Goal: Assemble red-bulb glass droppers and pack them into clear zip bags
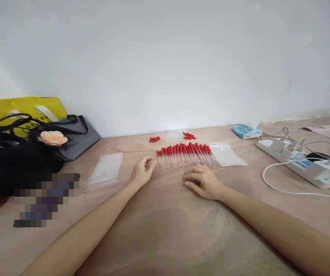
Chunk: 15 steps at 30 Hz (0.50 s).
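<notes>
Several clear droppers with red bulbs (182,155) lie side by side in a row on the wooden table (165,230). My left hand (144,170) rests just left of the row, fingers loosely curled and apart, holding nothing. Below the right part of the row, my right hand (202,182) lies on the table with its fingers apart and nothing in them. Left of my left hand is a stack of clear plastic bags (104,171). Another clear bag (229,155) lies at the row's right end. Behind the row are loose red bulbs (154,139) and more red bulbs (189,136).
A white power strip (299,163) with chargers and cables spreads over the right side. A blue box (245,131) sits near the wall. At the left stand a yellow bag (24,105), a striped bag (80,140) and a black bag (12,165), beside a pixelated object (47,199).
</notes>
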Each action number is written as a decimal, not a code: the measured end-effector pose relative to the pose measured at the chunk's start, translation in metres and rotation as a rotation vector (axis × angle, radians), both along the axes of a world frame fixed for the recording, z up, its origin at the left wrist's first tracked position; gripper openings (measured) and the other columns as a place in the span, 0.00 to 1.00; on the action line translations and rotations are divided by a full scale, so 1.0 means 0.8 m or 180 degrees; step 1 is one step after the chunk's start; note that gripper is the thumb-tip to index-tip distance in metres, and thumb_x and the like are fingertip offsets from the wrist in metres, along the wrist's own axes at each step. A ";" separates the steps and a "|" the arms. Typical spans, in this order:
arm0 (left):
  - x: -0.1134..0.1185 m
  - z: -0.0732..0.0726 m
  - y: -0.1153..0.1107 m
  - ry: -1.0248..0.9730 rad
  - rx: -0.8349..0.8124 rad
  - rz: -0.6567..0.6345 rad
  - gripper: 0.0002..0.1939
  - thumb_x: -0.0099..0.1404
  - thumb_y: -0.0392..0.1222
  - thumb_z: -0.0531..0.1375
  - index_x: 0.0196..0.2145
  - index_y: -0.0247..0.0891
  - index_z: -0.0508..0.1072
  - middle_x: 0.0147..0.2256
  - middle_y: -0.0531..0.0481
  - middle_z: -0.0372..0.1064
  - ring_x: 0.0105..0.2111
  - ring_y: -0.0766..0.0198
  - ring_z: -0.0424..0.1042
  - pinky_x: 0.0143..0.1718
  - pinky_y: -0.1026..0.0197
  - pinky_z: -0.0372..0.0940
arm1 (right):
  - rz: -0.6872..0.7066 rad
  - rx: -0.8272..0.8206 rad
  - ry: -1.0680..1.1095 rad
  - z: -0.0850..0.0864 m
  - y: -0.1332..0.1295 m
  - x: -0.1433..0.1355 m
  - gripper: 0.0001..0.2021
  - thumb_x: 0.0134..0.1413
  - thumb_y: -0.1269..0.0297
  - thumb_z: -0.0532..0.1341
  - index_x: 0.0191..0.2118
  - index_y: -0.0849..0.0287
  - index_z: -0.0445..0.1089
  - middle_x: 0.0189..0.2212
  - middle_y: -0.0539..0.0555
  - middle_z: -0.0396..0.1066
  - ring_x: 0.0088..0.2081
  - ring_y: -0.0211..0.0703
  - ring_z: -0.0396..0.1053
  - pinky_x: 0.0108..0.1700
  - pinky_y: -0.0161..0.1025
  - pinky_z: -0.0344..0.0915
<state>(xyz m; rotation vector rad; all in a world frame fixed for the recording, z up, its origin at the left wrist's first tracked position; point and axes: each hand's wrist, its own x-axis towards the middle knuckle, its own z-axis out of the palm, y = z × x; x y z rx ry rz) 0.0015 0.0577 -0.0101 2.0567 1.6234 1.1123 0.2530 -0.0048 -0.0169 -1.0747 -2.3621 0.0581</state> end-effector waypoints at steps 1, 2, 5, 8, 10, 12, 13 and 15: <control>-0.007 0.003 -0.017 0.0104 0.0069 -0.0179 0.12 0.57 0.44 0.56 0.37 0.36 0.69 0.38 0.46 0.68 0.38 0.60 0.68 0.42 0.57 0.63 | 0.0162 -0.0022 -0.0048 0.002 -0.002 0.001 0.14 0.54 0.56 0.53 0.42 0.57 0.69 0.38 0.55 0.69 0.39 0.42 0.64 0.40 0.41 0.55; -0.015 0.006 -0.033 0.0406 0.0236 -0.0579 0.13 0.59 0.45 0.55 0.40 0.36 0.69 0.40 0.45 0.67 0.41 0.59 0.67 0.44 0.54 0.61 | 0.0327 -0.0044 -0.0122 0.004 -0.004 0.003 0.17 0.54 0.55 0.53 0.46 0.56 0.66 0.42 0.56 0.68 0.43 0.43 0.63 0.43 0.42 0.56; -0.034 0.014 -0.073 0.1274 0.0043 -0.1786 0.22 0.59 0.48 0.55 0.52 0.42 0.62 0.53 0.44 0.58 0.54 0.55 0.56 0.54 0.49 0.51 | 0.0651 -0.0127 -0.0370 0.006 -0.010 0.006 0.24 0.54 0.52 0.51 0.55 0.55 0.57 0.53 0.57 0.60 0.54 0.46 0.55 0.51 0.46 0.52; -0.041 0.018 -0.092 0.1730 -0.0289 -0.2077 0.26 0.60 0.50 0.54 0.56 0.49 0.55 0.59 0.48 0.48 0.58 0.54 0.47 0.57 0.46 0.43 | 0.0683 -0.0281 -0.0512 0.003 -0.013 0.008 0.27 0.54 0.50 0.50 0.58 0.53 0.51 0.57 0.57 0.53 0.57 0.46 0.50 0.55 0.48 0.47; -0.040 0.017 -0.094 0.1771 -0.0353 -0.2013 0.26 0.61 0.50 0.52 0.56 0.49 0.54 0.59 0.49 0.47 0.58 0.55 0.46 0.57 0.46 0.42 | 0.0659 -0.0367 -0.0567 0.000 -0.013 0.008 0.27 0.54 0.50 0.50 0.58 0.53 0.50 0.57 0.57 0.52 0.57 0.46 0.50 0.55 0.49 0.46; -0.038 0.014 -0.090 0.1723 -0.0297 -0.1830 0.24 0.62 0.50 0.51 0.55 0.47 0.57 0.58 0.49 0.50 0.58 0.57 0.49 0.57 0.49 0.46 | 0.0651 -0.0413 -0.0585 -0.001 -0.012 0.008 0.27 0.54 0.50 0.50 0.58 0.53 0.50 0.57 0.57 0.51 0.58 0.46 0.49 0.56 0.49 0.46; -0.039 0.013 -0.085 0.1705 -0.0213 -0.1640 0.23 0.62 0.50 0.51 0.54 0.45 0.59 0.57 0.48 0.52 0.57 0.57 0.50 0.56 0.50 0.48 | 0.0650 -0.0424 -0.0570 -0.001 -0.012 0.008 0.27 0.54 0.50 0.50 0.58 0.53 0.51 0.57 0.57 0.52 0.58 0.46 0.49 0.56 0.49 0.46; -0.047 0.011 -0.072 0.1724 0.0027 -0.1042 0.22 0.62 0.50 0.49 0.51 0.40 0.64 0.55 0.45 0.56 0.56 0.57 0.52 0.55 0.51 0.50 | 0.0646 -0.0440 -0.0506 0.000 -0.011 0.008 0.27 0.54 0.50 0.50 0.58 0.53 0.52 0.57 0.57 0.53 0.57 0.46 0.50 0.56 0.49 0.47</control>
